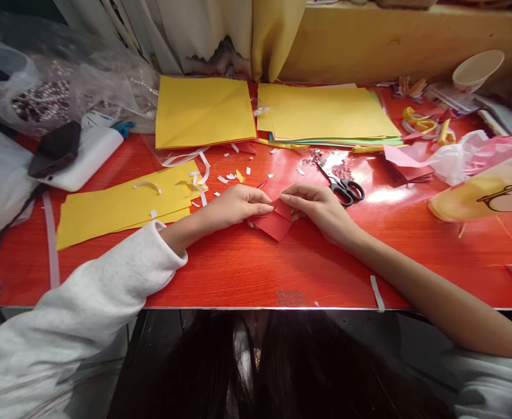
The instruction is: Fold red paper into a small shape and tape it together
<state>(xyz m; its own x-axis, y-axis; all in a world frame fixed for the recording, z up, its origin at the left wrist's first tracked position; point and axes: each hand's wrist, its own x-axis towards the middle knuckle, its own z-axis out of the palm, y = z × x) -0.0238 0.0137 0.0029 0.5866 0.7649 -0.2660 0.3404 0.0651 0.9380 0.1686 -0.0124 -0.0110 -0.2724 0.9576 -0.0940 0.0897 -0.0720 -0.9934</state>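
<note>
A small folded piece of red paper (277, 226) is held between my two hands, just above the red table. My left hand (234, 205) pinches its left side, thumb on top. With thumb and forefinger, my right hand (315, 208) grips the upper right corner. Part of the fingers on both hands is hidden beneath the paper. Close to my right hand lies a pair of scissors (347, 189) with black handles, blades pointing away. Small white paper scraps (231, 176) are scattered beyond my left hand.
Two stacks of yellow sheets (206, 110) lie at the back, and cut yellow strips (120, 201) at left. A white device (85, 157) with a black cable is at far left. On the right are pink paper (408, 166), a plastic cup (487, 192) and a white cup (477, 70).
</note>
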